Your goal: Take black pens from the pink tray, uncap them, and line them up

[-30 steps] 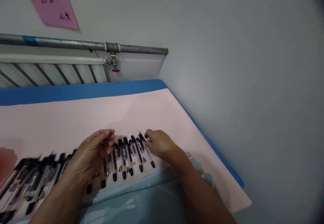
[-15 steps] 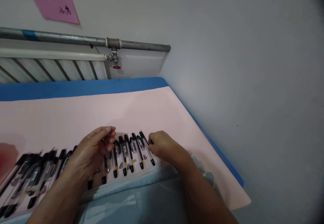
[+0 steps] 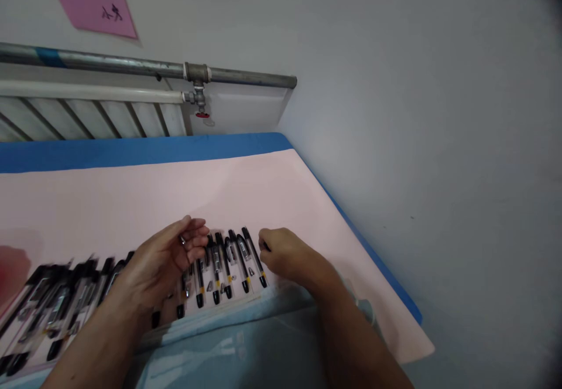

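My left hand [image 3: 169, 254] hovers over the row of disassembled pens, palm turned inward and fingers loosely curled. A small silver pen tip [image 3: 182, 240] shows between its thumb and fingers. Beside the row's right end, my right hand [image 3: 283, 251] is closed, with a dark bit at its fingertips that I cannot make out. The rightmost pen [image 3: 254, 256], with a dark core along its barrel, lies just left of that hand. Clear pen barrels with black ends, black caps [image 3: 243, 247] and loose silver tips [image 3: 251, 271] lie between my hands.
More pens and caps [image 3: 61, 304] lie at the left, near a blurred red object [image 3: 13, 275]. Light blue cloth [image 3: 211, 348] covers the near edge. The pink-topped table [image 3: 132, 201] with a blue border meets a wall, with a radiator [image 3: 88, 116] and pipe [image 3: 132, 67] behind.
My right hand has shifted slightly right, away from the rightmost pen, whose dark core now reaches farther down its barrel. The left fingers have stretched right, and the silver tip has come into sight.
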A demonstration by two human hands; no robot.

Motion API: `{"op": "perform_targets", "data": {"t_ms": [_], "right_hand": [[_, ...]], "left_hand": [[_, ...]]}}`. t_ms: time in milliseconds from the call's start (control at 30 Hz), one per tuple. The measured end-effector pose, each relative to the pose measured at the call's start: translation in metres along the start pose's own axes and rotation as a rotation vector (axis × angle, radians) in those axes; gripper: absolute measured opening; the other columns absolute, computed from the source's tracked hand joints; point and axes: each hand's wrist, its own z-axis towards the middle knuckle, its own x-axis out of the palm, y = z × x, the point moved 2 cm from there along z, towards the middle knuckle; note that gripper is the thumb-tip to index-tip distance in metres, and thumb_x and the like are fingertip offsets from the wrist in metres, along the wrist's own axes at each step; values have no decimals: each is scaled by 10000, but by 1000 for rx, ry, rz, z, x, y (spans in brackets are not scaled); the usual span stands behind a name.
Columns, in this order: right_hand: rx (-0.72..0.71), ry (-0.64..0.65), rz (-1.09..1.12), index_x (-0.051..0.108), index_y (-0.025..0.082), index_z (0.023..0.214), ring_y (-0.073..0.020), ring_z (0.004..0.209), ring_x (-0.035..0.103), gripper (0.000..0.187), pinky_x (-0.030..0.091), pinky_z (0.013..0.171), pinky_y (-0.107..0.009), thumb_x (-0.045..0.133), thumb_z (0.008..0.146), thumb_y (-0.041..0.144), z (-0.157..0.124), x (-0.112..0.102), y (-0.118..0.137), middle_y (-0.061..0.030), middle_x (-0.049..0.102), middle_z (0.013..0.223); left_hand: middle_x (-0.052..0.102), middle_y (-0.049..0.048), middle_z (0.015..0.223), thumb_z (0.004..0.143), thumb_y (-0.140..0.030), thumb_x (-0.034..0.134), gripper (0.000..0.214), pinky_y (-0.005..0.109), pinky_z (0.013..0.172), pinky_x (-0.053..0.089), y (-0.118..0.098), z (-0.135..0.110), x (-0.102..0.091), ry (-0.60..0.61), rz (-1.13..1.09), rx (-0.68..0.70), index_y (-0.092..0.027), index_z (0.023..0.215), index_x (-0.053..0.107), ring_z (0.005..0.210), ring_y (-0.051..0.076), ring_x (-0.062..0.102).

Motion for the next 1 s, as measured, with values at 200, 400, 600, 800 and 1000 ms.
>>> {"op": "perform_targets", "data": {"t_ms": [200, 400, 600, 800, 1000], "right_hand": [[-153, -331, 233, 576, 180, 857, -115, 740, 537, 175, 356, 667, -220, 401, 852, 191, 0, -9, 21, -18, 630, 808], [-406, -364, 309, 586, 187, 918, -124, 837, 535, 155, 396, 745, -227, 447, 849, 188, -6, 6, 51, -31, 597, 891], [-480, -379, 212, 576, 175, 891, -157, 849, 533, 153, 409, 739, -272, 429, 846, 176, -2, 26, 63, -56, 601, 904], [-379, -447, 259, 563, 168, 796, -130, 754, 524, 130, 382, 669, -233, 435, 809, 158, -5, 5, 51, -41, 601, 815], [1, -31, 42, 588, 159, 645, -114, 566, 472, 115, 286, 517, -229, 482, 677, 131, -9, -7, 3, -29, 605, 645]], "left_hand": [[646, 206, 991, 834, -348, 473, 349, 353, 817, 515, 10, -9, 17, 162, -130, -194, -56, 898, 652, 940, 255, 617], [657, 153, 928, 863, -368, 420, 384, 328, 764, 518, 18, -16, 26, 278, -202, -196, -71, 1006, 616, 831, 205, 634], [644, 140, 999, 857, -410, 426, 433, 288, 730, 505, 24, -22, 27, 277, -136, -225, -92, 1115, 568, 881, 207, 623], [643, 152, 1029, 869, -396, 400, 428, 320, 816, 487, 22, -21, 29, 251, -115, -175, -92, 1129, 553, 965, 222, 604], [612, 223, 1104, 850, -380, 438, 433, 386, 899, 457, 16, -12, 23, 166, -24, -109, -54, 1113, 547, 1012, 276, 592]]}}
